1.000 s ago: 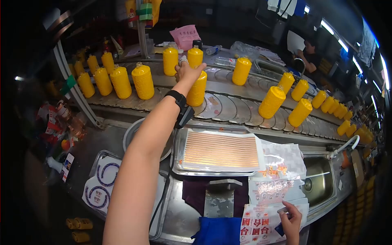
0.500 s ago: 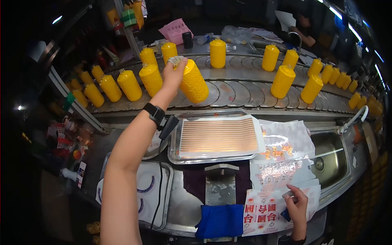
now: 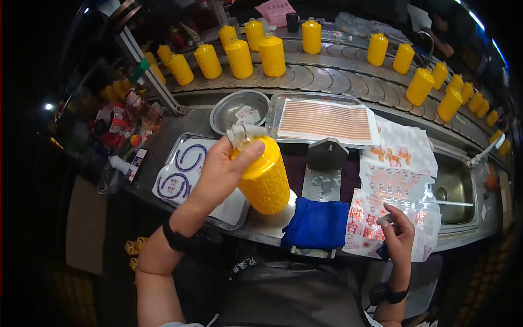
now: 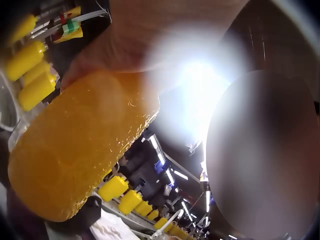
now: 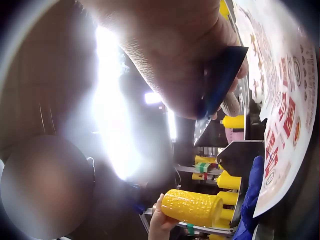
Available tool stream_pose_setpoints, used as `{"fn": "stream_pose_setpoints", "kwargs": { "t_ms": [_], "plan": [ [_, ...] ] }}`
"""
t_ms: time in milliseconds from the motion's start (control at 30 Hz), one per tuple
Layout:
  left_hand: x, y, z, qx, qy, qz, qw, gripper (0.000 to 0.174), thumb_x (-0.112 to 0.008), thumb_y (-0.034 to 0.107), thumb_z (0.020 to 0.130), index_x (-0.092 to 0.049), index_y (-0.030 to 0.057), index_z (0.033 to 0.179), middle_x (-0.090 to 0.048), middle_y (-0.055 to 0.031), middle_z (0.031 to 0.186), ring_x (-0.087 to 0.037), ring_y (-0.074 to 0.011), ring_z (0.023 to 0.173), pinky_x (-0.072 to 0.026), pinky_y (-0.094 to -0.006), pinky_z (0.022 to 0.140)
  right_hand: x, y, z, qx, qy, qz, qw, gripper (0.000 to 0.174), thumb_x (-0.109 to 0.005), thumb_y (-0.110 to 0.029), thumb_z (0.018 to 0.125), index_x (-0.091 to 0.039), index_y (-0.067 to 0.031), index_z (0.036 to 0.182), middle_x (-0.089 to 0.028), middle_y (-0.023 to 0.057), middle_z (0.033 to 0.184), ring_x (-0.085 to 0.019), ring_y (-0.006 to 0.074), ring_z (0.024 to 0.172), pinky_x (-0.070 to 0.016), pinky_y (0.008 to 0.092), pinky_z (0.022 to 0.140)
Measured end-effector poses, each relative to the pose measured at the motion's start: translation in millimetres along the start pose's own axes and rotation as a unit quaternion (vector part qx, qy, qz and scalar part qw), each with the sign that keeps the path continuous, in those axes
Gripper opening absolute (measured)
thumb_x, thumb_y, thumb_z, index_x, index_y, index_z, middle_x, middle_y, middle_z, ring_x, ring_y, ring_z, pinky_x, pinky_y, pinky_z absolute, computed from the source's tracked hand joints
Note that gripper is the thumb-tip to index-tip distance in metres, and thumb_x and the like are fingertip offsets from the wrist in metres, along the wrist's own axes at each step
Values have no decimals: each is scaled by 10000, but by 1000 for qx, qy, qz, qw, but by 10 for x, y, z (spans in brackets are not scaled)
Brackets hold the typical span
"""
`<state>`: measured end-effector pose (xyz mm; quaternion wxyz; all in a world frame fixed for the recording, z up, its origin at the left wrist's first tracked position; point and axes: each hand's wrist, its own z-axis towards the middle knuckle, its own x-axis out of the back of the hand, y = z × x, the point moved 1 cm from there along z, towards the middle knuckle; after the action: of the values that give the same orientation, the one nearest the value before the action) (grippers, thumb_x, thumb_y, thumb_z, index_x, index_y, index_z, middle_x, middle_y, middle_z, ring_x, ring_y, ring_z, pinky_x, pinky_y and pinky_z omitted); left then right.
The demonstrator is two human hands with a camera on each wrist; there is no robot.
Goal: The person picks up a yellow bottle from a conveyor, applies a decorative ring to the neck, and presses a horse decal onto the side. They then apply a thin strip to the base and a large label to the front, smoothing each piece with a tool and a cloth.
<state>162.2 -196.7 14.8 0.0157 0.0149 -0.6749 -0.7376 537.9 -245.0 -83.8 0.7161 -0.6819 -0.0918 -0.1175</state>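
My left hand (image 3: 215, 171) grips a yellow textured bottle (image 3: 267, 188) by its shoulder and neck, tilted above the worktop. Whitish wrapping covers fingertips at the bottle's neck. The left wrist view shows the bottle (image 4: 80, 145) large beneath the hand. Over a sheet printed in red (image 3: 359, 218), my right hand (image 3: 401, 240) holds a thin dark blue flat piece (image 5: 222, 80) with a pointed pale tip; its exact kind cannot be told. One right fingertip wears a greyish cover. Left of that sheet, a folded blue cloth (image 3: 317, 223) lies below a metal stand (image 3: 326, 163).
Several yellow bottles (image 3: 272, 57) stand on a curved slat conveyor (image 3: 310, 79) behind. A metal tray (image 3: 275, 117) bears a gold-striped sheet (image 3: 324, 120). A steel bowl (image 3: 220, 117) and a tray with purple ring-shaped decals (image 3: 239, 218) lie left; a sink (image 3: 452, 188) is right.
The left hand has taken the yellow bottle off the conveyor and brought it down toward the body, over the worktop. The right hand stays over the red-printed sheet. The head view has tilted downward.
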Motion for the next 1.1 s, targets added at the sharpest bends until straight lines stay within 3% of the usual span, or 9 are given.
{"fn": "stream_pose_setpoints", "kwargs": {
  "t_ms": [133,333,467,567,700,800,900,1000,1100],
  "plan": [
    [-142,-435,-339,-20,27,57,998,301,-669,209,937,-638,0,1151,-688,-82,1063,-653,-148,950,-508,-290,857,30,-98,-110,12,-29,-11,999,381,-620,20,865,-632,0,1245,-625,15,846,-509,15,649,-393,165,566],
    [-432,-459,-594,-130,115,265,948,522,-675,376,901,-592,-28,1221,-581,-231,1146,-591,-344,1056,-461,-398,952,23,-156,-126,31,-56,14,998,398,-610,32,870,-597,27,1268,-643,43,864,-618,74,784,-475,187,678],
    [-407,-431,-631,-51,111,290,949,746,-652,423,912,-366,-78,1385,-507,-301,1287,-529,-399,1192,-424,-418,1022,-99,-179,-63,28,-84,14,996,386,-598,30,880,-598,26,1266,-640,45,884,-617,75,790,-479,196,685],
    [-122,-678,-699,-53,104,106,987,709,-663,374,918,-368,-81,1375,-510,-280,1311,-521,-356,1230,-411,-409,1047,-87,-252,-152,17,-77,5,997,381,-602,26,880,-603,25,1261,-637,42,887,-606,70,785,-467,194,677],
    [636,-797,-635,34,142,128,981,594,-702,49,854,-446,40,1389,-631,-108,1086,-608,-131,935,-504,-270,839,39,-128,-86,12,-48,19,999,383,-612,19,872,-612,22,1254,-625,28,866,-576,56,761,-446,184,668],
    [1329,-1024,-533,69,154,123,978,529,-686,2,825,-494,-24,1317,-658,-36,922,-576,-56,744,-477,-194,697,122,-120,-63,1,-27,10,1000,387,-605,26,867,-614,20,1254,-622,25,864,-576,58,763,-455,184,684],
    [1797,-1129,-296,48,147,224,962,528,-699,1,809,-519,-22,1304,-665,-35,885,-604,-82,756,-492,-226,685,70,-108,44,-14,-24,3,1000,389,-602,32,867,-612,21,1256,-620,23,858,-577,57,768,-455,182,686],
    [1816,-1181,-125,140,117,374,909,547,-687,-21,780,-547,10,1307,-671,-48,903,-600,-90,759,-498,-241,721,39,-61,98,-24,-30,-8,999,393,-600,38,868,-606,25,1261,-613,21,864,-576,55,770,-450,181,679],
    [1661,-1219,-29,115,80,412,900,582,-686,-28,752,-566,51,1316,-685,-67,945,-608,-121,776,-510,-271,758,75,-43,268,-58,-28,-37,997,411,-589,8,863,-595,27,1274,-637,45,900,-594,87,816,-469,220,757]
  ]
}}
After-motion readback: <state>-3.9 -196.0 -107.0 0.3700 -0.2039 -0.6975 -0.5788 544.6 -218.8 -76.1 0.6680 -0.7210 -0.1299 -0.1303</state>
